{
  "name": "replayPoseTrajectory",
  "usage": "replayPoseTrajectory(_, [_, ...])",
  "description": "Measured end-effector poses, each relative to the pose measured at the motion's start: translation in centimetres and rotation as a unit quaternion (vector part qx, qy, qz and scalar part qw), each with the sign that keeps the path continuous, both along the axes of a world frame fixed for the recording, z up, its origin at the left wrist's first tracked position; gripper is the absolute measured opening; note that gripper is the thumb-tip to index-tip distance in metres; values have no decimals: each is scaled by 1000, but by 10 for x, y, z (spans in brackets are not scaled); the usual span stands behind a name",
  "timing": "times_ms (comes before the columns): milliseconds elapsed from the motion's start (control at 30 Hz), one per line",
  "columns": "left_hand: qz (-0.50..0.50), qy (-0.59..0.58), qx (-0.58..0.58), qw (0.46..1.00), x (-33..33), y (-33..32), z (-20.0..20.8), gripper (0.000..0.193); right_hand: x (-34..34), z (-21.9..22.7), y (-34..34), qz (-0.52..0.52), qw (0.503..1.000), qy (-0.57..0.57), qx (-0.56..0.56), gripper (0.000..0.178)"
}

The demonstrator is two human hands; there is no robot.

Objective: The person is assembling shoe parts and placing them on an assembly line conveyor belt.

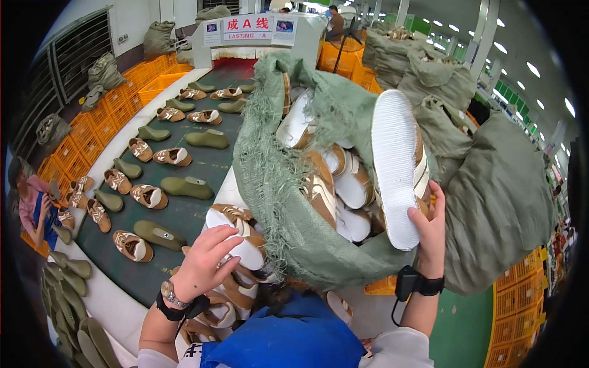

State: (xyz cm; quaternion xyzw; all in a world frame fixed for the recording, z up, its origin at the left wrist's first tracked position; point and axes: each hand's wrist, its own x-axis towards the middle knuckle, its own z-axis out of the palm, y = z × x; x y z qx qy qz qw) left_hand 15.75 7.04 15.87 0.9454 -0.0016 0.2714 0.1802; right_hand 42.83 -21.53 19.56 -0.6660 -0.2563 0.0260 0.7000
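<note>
My right hand [431,224] grips a brown-and-white shoe [396,165] at its lower end, thumb against the ribbed white sole that faces me. The shoe stands nearly upright over the right side of an open green woven sack [276,202]. Inside the sack lie several more brown shoes with white soles, such as a sneaker [353,184]. My left hand [211,257] has its fingers apart beside a brown shoe [248,242] left of the sack, at or against its white sole; contact is unclear. More shoes lie below that hand, close to my blue apron [276,337].
A dark green conveyor belt [196,245] carries shoes and green shoe lasts [187,187] in rows. More lasts [64,294] pile up at lower left, near another person [37,202]. Orange crates [86,135] line the left; full sacks [497,196] and crates stand at right.
</note>
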Motion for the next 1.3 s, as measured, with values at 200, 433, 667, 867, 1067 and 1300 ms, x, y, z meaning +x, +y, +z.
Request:
replayPoseTrajectory(200, [-10,-65,-65,996,1,-27,-3,40,-51,-5,53,143,967,128,167,78])
replayPoseTrajectory(433, [-15,-146,-541,828,-11,-42,-31,102,-171,-60,140,222,790,-570,-44,82])
replayPoseTrajectory(667, [206,-170,-588,763,-138,-33,-107,76,-204,-79,188,352,772,-523,-81,60])
replayPoseTrajectory(867, [548,-16,-327,770,-243,-73,-177,59,-182,-147,213,319,721,-561,-253,58])
replayPoseTrajectory(1067, [480,117,-333,803,-220,-96,-209,67,-185,-150,205,444,634,-529,-349,53])
replayPoseTrajectory(1300, [511,152,-235,813,-208,-62,-158,51,-107,-26,145,274,851,-423,-151,28])
